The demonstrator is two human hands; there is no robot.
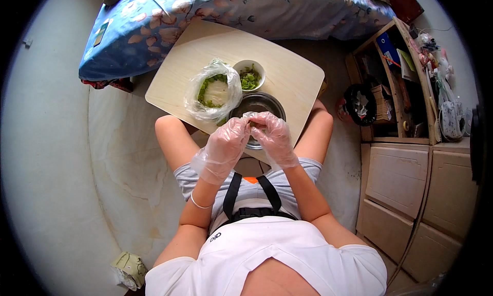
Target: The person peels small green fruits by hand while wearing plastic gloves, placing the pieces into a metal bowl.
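Leafy greens lay on the low table, some in a white bowl and some in a plastic bag, in a room with a pale, marbled floor. A smooth, light wall ran along the left. Beyond the table stretched a blue cloth cover printed with large flowers, softly wrinkled. At the right, a wooden shelf stood above flat-fronted tan drawers, with a bin lined in black plastic beside it.

The table had a light, finely grained top with rounded corners, and the person sat with a knee at either side. On it, the clear, crinkled bag gaped open, leaves ringing its inside. Beside it stood a round, shiny metal bowl, near the smaller, smooth white bowl.

Above the metal bowl, the left hand and right hand, in loose, see-through gloves, met with fingertips pinched together on a small bit of green, mostly hidden.
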